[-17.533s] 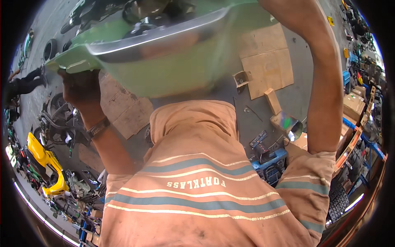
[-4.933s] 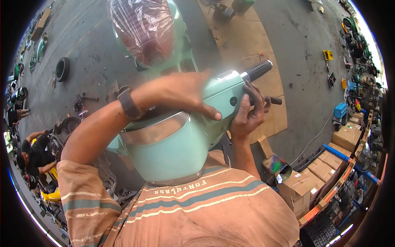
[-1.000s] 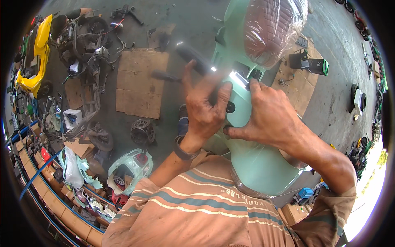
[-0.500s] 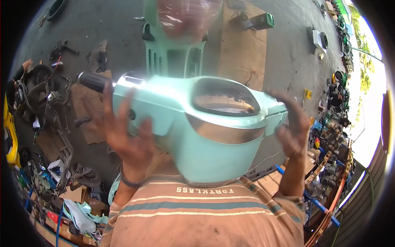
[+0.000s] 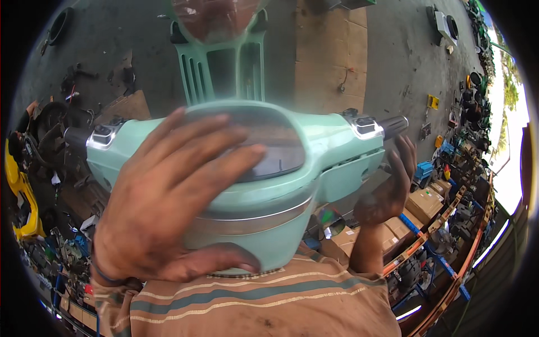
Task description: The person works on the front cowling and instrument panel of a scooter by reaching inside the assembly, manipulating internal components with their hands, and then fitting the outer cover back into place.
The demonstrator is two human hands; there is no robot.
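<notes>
A mint-green scooter handlebar housing (image 5: 264,224) fills the middle, close to my chest, with a dark oval gauge (image 5: 281,154) on top. My left hand (image 5: 163,208) lies across its left part, fingers stretched over the gauge and thumb along the lower front. That hand hides much of the housing's left side. My right hand (image 5: 387,194) is raised beside the right end, just below the black grip (image 5: 394,126). Its fingers are loosely bent with nothing visible between them; whether they touch the housing I cannot tell. Another black grip (image 5: 77,138) sticks out at the left.
Beyond the housing stand a slotted mint-green rack (image 5: 193,73) and a reddish rounded part (image 5: 216,19). Flattened cardboard (image 5: 328,56) lies on the floor. Boxes (image 5: 425,203) fill shelving at the right; a yellow panel (image 5: 22,196) and dark scrap parts are at the left.
The handlebar housing has turned, its right grip coming into view. My left hand has moved right and up onto the gauge. My right hand has dropped lower beside the right end.
</notes>
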